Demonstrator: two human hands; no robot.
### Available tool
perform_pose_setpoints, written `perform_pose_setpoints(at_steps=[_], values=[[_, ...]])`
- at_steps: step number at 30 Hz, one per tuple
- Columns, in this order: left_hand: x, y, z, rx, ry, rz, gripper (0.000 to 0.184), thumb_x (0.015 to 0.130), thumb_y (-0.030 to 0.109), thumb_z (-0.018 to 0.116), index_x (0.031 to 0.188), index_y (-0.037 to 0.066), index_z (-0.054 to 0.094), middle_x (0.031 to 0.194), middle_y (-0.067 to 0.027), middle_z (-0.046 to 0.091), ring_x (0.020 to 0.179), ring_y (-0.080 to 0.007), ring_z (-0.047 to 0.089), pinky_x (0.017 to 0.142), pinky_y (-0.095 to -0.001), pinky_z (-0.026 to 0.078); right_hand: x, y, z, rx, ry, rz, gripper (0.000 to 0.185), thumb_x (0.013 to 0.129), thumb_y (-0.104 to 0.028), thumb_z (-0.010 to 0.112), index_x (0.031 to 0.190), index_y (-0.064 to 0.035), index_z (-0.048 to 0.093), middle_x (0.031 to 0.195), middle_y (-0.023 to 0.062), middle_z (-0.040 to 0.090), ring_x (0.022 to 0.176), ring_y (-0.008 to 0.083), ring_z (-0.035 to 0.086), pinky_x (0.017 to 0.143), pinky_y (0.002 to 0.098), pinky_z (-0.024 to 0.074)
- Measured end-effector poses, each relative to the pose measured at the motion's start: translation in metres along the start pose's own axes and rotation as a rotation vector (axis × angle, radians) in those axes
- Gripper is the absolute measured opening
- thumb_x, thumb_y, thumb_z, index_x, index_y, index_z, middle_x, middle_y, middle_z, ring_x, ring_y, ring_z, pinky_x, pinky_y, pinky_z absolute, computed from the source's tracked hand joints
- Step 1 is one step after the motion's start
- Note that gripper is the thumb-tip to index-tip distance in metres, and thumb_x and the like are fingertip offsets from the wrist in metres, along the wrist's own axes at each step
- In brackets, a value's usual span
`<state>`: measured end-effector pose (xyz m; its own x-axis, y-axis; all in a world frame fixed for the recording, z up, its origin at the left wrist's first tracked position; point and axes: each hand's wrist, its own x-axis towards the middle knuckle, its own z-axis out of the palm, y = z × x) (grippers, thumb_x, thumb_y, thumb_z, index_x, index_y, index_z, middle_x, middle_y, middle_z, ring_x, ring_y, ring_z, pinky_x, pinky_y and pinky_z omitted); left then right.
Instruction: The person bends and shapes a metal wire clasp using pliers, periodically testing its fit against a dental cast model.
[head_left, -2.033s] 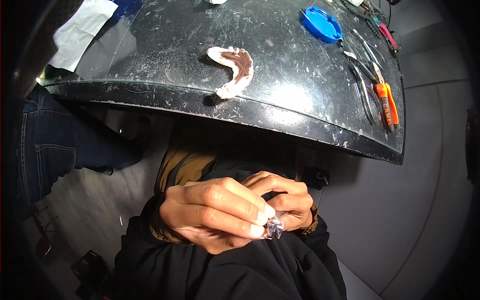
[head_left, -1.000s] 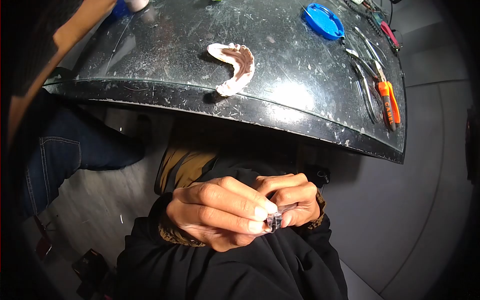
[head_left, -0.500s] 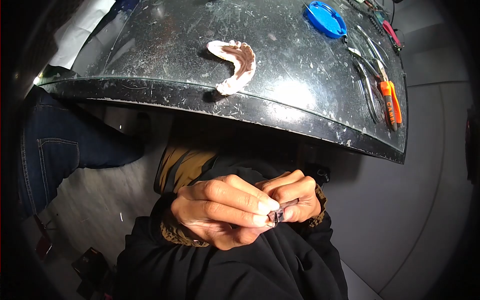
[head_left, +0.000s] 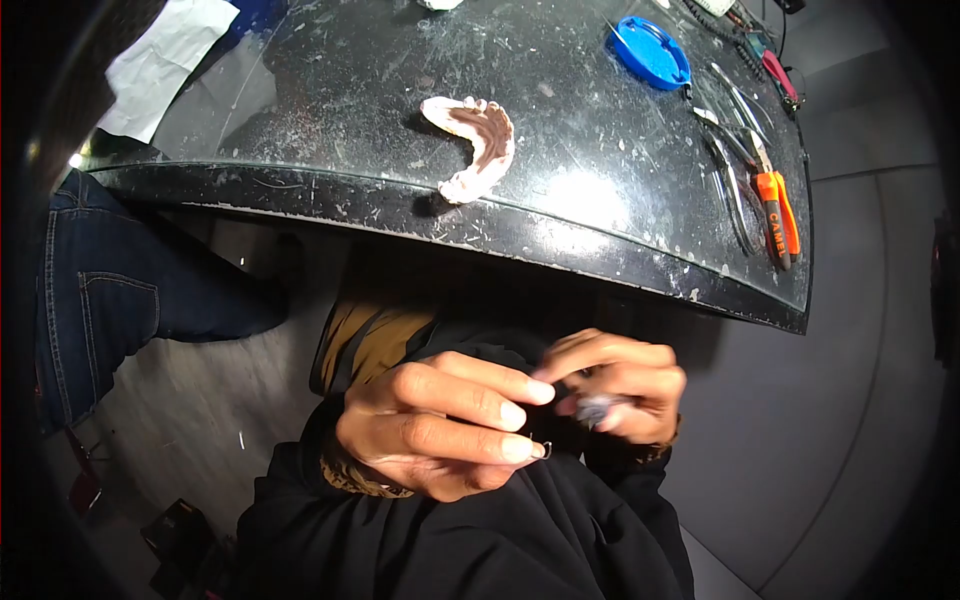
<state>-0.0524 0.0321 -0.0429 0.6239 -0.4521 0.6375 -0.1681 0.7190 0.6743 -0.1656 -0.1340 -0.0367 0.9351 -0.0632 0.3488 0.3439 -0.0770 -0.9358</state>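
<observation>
My left hand (head_left: 440, 420) is pinched shut on a small bent wire (head_left: 544, 449), whose curved end sticks out past the thumb and fingertips. To its right, slightly apart, my right hand (head_left: 635, 385) is closed around pliers (head_left: 597, 410); their dark metal jaws are smeared by motion and the handles are hidden in the palm. Both hands are over my lap, below the table edge. On the table in front of them lies a horseshoe-shaped dental cast (head_left: 490, 140), pale pink with a brown inner face and a few teeth along its rim.
Orange-handled pliers (head_left: 775, 215) and other metal pliers (head_left: 735, 190) lie at the right of the scratched black table (head_left: 340, 120). Behind them is a blue round lid (head_left: 652, 52). White paper (head_left: 165, 70) is at the far left, above another person's jeans-clad leg (head_left: 150, 270).
The pliers in my right hand have come off the wire and moved right. My left hand keeps the wire, its bent end now exposed. The view has shifted slightly.
</observation>
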Motion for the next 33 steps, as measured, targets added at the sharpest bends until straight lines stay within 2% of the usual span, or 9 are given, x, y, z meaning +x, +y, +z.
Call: perform_pose_setpoints(at_steps=[4, 7, 12, 17, 22, 27, 29, 30, 33], values=[[0.004, 0.003, -0.008, 0.095, -0.045, 0.04, 0.011, 0.074, 0.0, 0.074, 0.085, -0.001, 0.069, 0.086, -0.0107, 0.057, 0.079, -0.0301, 0.066, 0.064, -0.0295, 0.057, 0.008, -0.036, -0.006, -0.792, 0.583, 0.077, 0.007, 0.073, -0.005, 0.059, 0.074, 0.0024, 0.058, 0.085, 0.0176, 0.057, 0.072, 0.0235, 0.054, 0.063, 0.0334, 0.0438], [0.009, 0.004, -0.006, 0.147, -0.045, 0.026, 0.012, 0.073, 0.002, 0.076, 0.083, 0.002, 0.07, 0.085, -0.0092, 0.057, 0.078, -0.0284, 0.066, 0.063, -0.0281, 0.055, 0.024, -0.029, -0.031, -1.399, 0.474, 0.146, 0.013, 0.077, -0.008, 0.064, 0.087, -0.0012, 0.059, 0.097, 0.0139, 0.055, 0.086, 0.0287, 0.053, 0.075, 0.0368, 0.0421], [0.013, 0.002, -0.012, 0.242, -0.021, -0.021, 0.012, 0.069, 0.006, 0.078, 0.078, 0.007, 0.069, 0.079, -0.0055, 0.058, 0.077, -0.0243, 0.064, 0.061, -0.0265, 0.053, 0.022, -0.03, -0.057, -1.385, 0.521, 0.138, 0.016, 0.078, -0.013, 0.068, 0.088, -0.0028, 0.06, 0.109, 0.0136, 0.058, 0.104, 0.0329, 0.053, 0.091, 0.0411, 0.0407], [0.024, 0.008, -0.026, 0.381, -0.12, -0.075, 0.01, 0.069, 0.008, 0.077, 0.074, 0.013, 0.07, 0.074, -0.0006, 0.06, 0.08, -0.0227, 0.062, 0.063, -0.0279, 0.049, 0.015, -0.036, -0.114, -1.541, 0.602, 0.223, 0.024, 0.078, -0.017, 0.071, 0.088, 0.0, 0.058, 0.111, 0.0171, 0.058, 0.108, 0.0341, 0.052, 0.09, 0.0414, 0.0422], [0.03, 0.007, -0.032, 0.281, -0.248, -0.016, 0.022, 0.061, -0.002, 0.065, 0.078, 0.009, 0.072, 0.078, -0.0033, 0.063, 0.083, -0.0252, 0.061, 0.068, -0.0293, 0.05, 0.022, -0.019, -0.134, -1.77, 0.349, 0.211, 0.016, 0.082, -0.007, 0.062, 0.09, -0.001, 0.05, 0.087, 0.016, 0.053, 0.086, 0.0326, 0.051, 0.076, 0.0421, 0.0415], [0.034, 0.011, -0.038, 0.219, -0.343, 0.074, 0.016, 0.07, 0.005, 0.063, 0.081, 0.011, 0.073, 0.082, -0.0021, 0.064, 0.087, -0.0244, 0.061, 0.072, -0.029, 0.049, 0.007, -0.045, -0.09, -1.12, 0.566, 0.164, 0.019, 0.094, -0.017, 0.046, 0.094, 0.0018, 0.048, 0.083, 0.0133, 0.053, 0.074, 0.0233, 0.053, 0.069, 0.0334, 0.0435], [0.036, 0.012, -0.035, 0.208, -0.351, 0.057, 0.008, 0.07, 0.008, 0.072, 0.076, 0.013, 0.072, 0.078, -0.0021, 0.062, 0.085, -0.0243, 0.061, 0.075, -0.0303, 0.052, -0.014, -0.031, -0.045, -0.437, 0.4, -0.058, 0.036, 0.094, -0.03, 0.05, 0.079, 0.0026, 0.052, 0.074, 0.0136, 0.052, 0.062, 0.0193, 0.053, 0.056, 0.0297, 0.0434], [0.037, 0.012, -0.033, 0.199, -0.362, 0.047, 0.009, 0.07, 0.01, 0.077, 0.074, 0.014, 0.071, 0.077, -0.0021, 0.061, 0.084, -0.0243, 0.061, 0.076, -0.0309, 0.054, -0.003, -0.003, -0.032, -0.09, 0.068, -0.453, 0.041, 0.092, -0.03, 0.057, 0.069, 0.0026, 0.05, 0.075, 0.0156, 0.055, 0.063, 0.0225, 0.056, 0.055, 0.032, 0.0437], [0.034, 0.011, -0.027, 0.088, -0.382, -0.009, 0.013, 0.067, 0.009, 0.079, 0.076, 0.012, 0.07, 0.078, -0.0039, 0.062, 0.079, -0.0265, 0.064, 0.068, -0.0296, 0.055, -0.004, -0.005, 0.015, 0.073, -0.121, -0.194, 0.03, 0.088, -0.018, 0.062, 0.073, 0.0072, 0.055, 0.082, 0.0197, 0.056, 0.067, 0.0289, 0.055, 0.058, 0.0364, 0.044]])
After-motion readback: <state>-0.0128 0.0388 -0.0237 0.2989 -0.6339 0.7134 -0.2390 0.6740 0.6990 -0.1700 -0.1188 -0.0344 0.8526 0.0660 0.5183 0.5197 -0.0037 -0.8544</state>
